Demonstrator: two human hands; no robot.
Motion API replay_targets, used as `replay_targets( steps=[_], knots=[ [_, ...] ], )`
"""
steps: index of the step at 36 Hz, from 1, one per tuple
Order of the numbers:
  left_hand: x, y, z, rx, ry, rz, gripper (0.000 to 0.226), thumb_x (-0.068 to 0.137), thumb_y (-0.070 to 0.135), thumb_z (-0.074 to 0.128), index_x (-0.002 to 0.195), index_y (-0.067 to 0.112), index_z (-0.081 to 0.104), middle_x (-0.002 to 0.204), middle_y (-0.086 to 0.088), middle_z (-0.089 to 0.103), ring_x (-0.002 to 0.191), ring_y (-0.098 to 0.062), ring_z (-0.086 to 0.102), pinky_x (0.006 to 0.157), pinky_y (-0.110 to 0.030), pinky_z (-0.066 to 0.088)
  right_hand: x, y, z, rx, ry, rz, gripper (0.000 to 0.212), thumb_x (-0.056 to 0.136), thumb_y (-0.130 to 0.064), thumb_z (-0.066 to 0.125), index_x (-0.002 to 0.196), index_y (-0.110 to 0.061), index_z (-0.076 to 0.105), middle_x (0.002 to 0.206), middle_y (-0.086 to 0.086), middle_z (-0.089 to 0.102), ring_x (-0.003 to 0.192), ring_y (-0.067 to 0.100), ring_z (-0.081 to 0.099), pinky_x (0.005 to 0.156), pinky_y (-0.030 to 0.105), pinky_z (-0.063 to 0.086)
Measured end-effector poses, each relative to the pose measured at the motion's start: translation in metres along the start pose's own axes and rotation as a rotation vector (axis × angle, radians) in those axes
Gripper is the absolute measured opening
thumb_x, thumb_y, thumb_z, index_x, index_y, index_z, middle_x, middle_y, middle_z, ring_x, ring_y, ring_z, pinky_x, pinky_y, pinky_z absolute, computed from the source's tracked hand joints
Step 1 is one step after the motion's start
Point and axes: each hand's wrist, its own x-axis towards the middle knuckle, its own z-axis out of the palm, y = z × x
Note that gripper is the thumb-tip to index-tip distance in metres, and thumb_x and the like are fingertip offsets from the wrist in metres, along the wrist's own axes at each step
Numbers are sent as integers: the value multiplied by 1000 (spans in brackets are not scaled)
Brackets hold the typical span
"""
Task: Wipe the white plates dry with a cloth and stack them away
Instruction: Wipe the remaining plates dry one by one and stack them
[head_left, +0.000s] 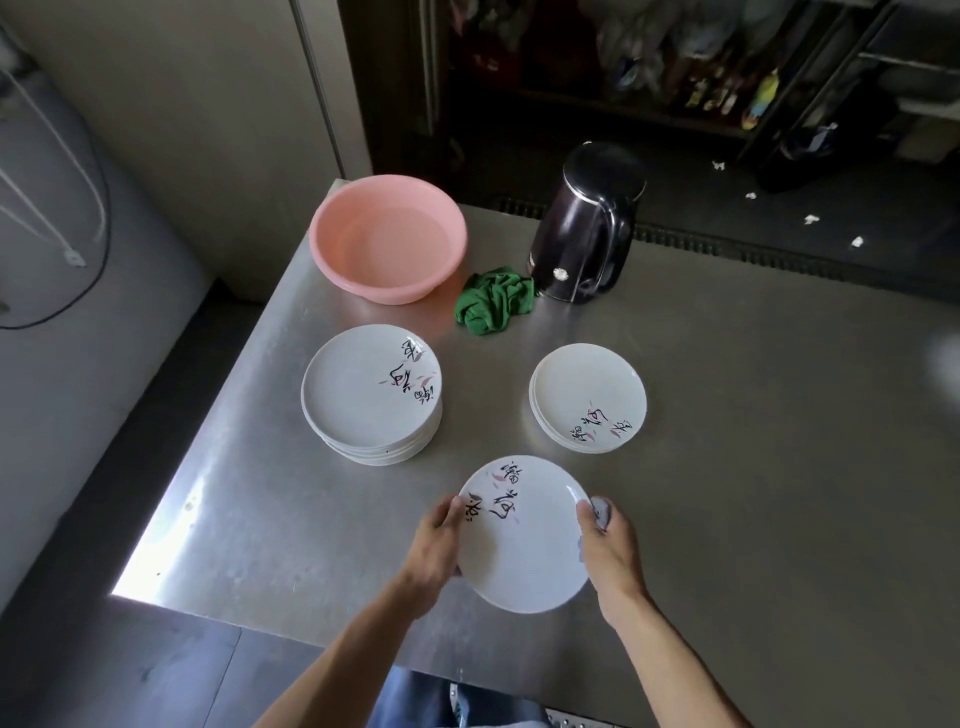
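Observation:
A white plate (524, 551) with black brush writing is held above the steel table's near edge. My left hand (434, 540) grips its left rim, thumb on the face. My right hand (608, 545) grips the right rim with a small grey cloth (602, 510) bunched against it. A tall stack of white plates (371, 395) stands at the left. At the right lies a lower stack of plates (587, 397).
A pink basin (387, 236) sits at the table's far left, a dark electric kettle (584, 223) at the far middle, a crumpled green cloth (493, 301) between them. The steel table (753, 467) ends at left and near edges. Cluttered shelves stand beyond.

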Motion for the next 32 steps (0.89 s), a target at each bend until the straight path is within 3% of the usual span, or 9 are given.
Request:
replay_targets(
  steps=[3,8,12,16,19,22,25,30,32],
  knots=[
    [-6,-2,3,-51,-13,-3,34,112,36,37,123,23,67,111,-3,76,93,-19,72,69,-45,64,-3,4,3,-201,63,-56,20,103,-23,45,108,-19,64,104,3,67,93,23,61,81,32,48],
    [-15,0,16,-87,-6,-16,32,112,38,39,119,24,67,118,-6,72,111,-35,69,75,-51,64,-11,9,28,-629,-134,-377,54,105,-25,42,155,-7,31,158,9,36,147,23,31,122,31,19],
    [-14,3,24,-119,-57,-13,38,113,36,36,120,17,68,113,-15,76,104,-35,73,81,-53,63,-22,10,48,-752,-451,-585,54,107,-29,37,156,-9,26,165,3,9,154,17,7,125,28,1],
    [-8,9,18,-173,0,-3,40,114,35,33,119,14,67,112,-13,77,103,-29,75,73,-44,64,-34,10,33,-649,-605,-855,51,106,-31,38,154,-13,36,162,-7,23,151,5,15,124,26,12],
    [-6,12,13,-200,38,51,39,113,38,36,121,17,68,114,-10,77,105,-30,74,73,-48,64,-28,15,5,-760,-490,-1015,45,104,-28,47,146,-13,50,157,-4,38,148,8,28,122,33,24],
    [-4,19,15,-187,80,108,36,111,41,39,121,24,69,121,-5,74,110,-28,71,70,-46,64,-19,12,-14,-787,-171,-899,42,97,-14,60,138,-6,58,149,6,49,141,21,43,114,45,38],
    [-1,29,21,-217,96,119,34,111,42,38,124,28,67,128,-3,69,116,-27,66,69,-40,63,-14,7,-25,-505,98,-614,36,96,-9,62,132,-6,63,135,8,63,124,22,60,104,36,47],
    [14,55,40,-281,113,153,32,111,39,40,126,27,66,129,1,67,118,-21,62,67,-36,62,-12,0,-38,32,134,-167,21,104,-25,48,108,-26,69,94,-15,74,93,15,69,72,11,52],
    [25,64,49,-290,139,156,32,112,36,41,126,19,64,126,-3,66,115,-24,62,64,-34,62,-8,0,-40,190,113,-75,24,104,-21,48,106,-14,70,103,-2,75,105,24,66,87,25,54]
  ],
)
